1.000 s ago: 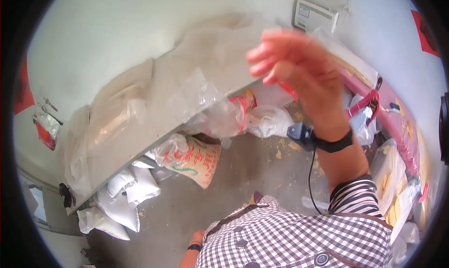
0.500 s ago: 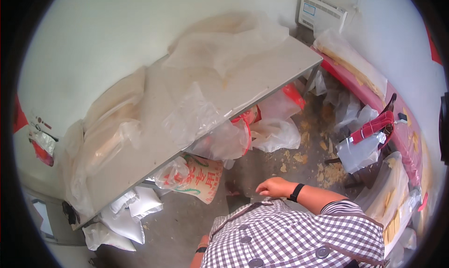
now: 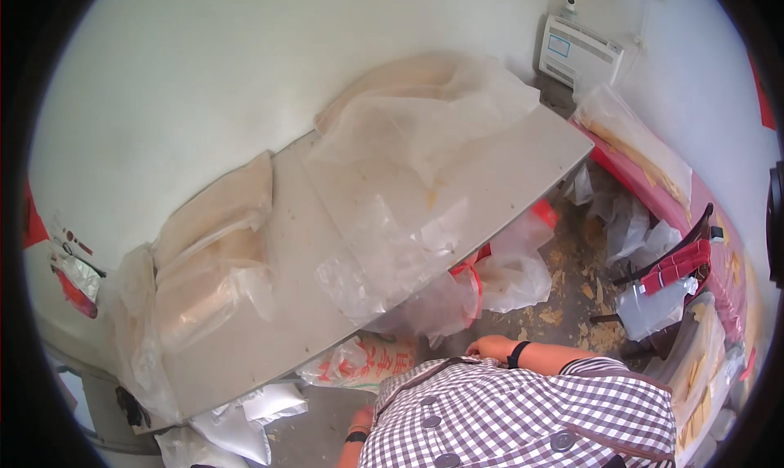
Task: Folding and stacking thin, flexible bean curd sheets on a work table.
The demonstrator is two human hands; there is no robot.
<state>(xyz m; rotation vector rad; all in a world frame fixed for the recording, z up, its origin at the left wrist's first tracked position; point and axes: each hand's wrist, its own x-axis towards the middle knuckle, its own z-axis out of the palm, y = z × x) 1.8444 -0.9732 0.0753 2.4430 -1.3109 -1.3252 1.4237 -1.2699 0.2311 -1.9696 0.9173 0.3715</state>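
- Head view, far left: tan bundles (image 3: pixel 214 282) in cloudy plastic lie on the tabletop (image 3: pixel 298 296); if one were dragged by its loose film, I judge that the film could tear.
- White pouches (image 3: pixel 237 430) lie below the near edge, overlapping; pulling at one could topple its neighbours.
- My left grip (image 3: pixel 359 419) hangs low beside my checked garment (image 3: pixel 506 407), just right of those pouches. The fingers are too hidden for me to tell whether it is clenched or released.
- The printed sack (image 3: pixel 367 363) sits partly under the tabletop's near edge, between my two grips, and my garment hides some of it. A careless step could knock it over.
- A clear bag with a red rim (image 3: pixel 437 306) bulges out below the same edge, near my right grip. Thin film like that could snag on the edge or split.
- My right grip (image 3: pixel 490 347) rests at the garment's upper edge, fingers bent — whether it grasps anything, I cannot tell.
- Pale flakes (image 3: pixel 592 319) litter the floor (image 3: pixel 572 256) on the right; stepping there could mean a slip.
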